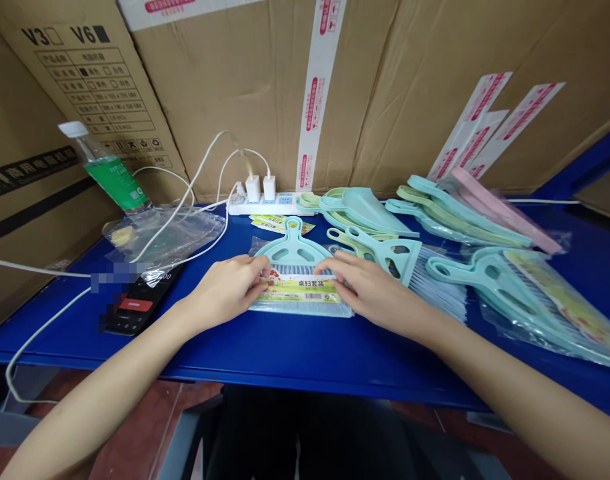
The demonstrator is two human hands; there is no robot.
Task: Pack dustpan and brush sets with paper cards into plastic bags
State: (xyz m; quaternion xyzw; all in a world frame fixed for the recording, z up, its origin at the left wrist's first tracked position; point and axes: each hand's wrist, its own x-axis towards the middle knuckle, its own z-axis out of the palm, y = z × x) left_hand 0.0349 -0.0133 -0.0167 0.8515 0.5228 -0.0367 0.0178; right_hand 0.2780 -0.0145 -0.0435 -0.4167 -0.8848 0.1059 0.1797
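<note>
A light-blue brush and dustpan set lies in clear plastic on the blue table, its handle pointing away from me. Across its bristles runs a yellow and white label card. My left hand pinches the card's left end between thumb and fingers. At the right end, my right hand has its thumb and fingers closed on the card's edge. Close by on the right are a loose blue brush with grey bristles and, behind it, blue and green dustpans.
At the right lie a bagged set and stacked blue, green and pink dustpans. A white power strip stands against the cardboard boxes. On the left are a phone, cables, plastic bags and a tilted bottle.
</note>
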